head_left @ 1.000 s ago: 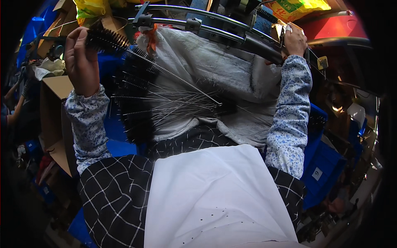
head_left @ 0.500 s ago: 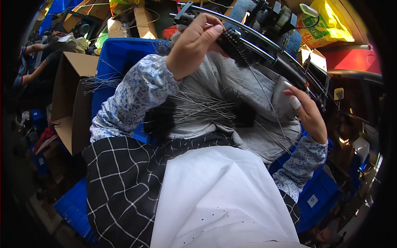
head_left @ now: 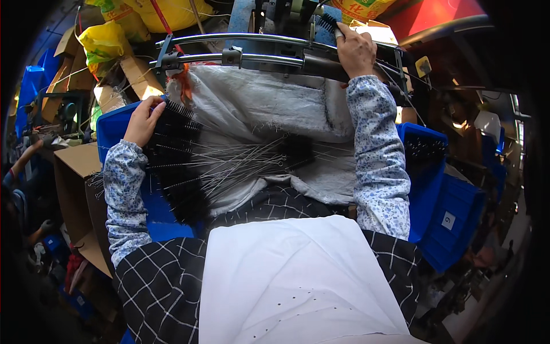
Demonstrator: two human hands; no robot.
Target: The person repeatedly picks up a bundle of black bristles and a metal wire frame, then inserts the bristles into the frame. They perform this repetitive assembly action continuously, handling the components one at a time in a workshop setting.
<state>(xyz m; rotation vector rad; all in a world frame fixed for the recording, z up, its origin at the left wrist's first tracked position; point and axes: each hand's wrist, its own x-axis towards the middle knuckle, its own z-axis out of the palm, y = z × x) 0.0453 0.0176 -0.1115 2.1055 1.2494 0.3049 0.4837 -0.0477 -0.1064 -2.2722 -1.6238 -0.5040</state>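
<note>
Grey sacking (head_left: 258,106) carries black bottle brushes (head_left: 177,166) (thin wire stems).

Yellow plastic sacks (head_left: 123,26) are heaped at the upper left above brown cardboard boxes (head_left: 74,166) standing along the left, a yellow printed bag (head_left: 366,8) sits top centre, and a small white label (head_left: 448,220) marks the blue crate (head_left: 458,229) at right.

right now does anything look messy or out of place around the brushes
Somewhat. The wire-handled brushes lie in a loose heap on the grey cloth, wires crossing at all angles, not lined up. The left hand rests on the bristle ends; the right hand holds one brush up at the metal rail. Nothing looks broken.
</note>
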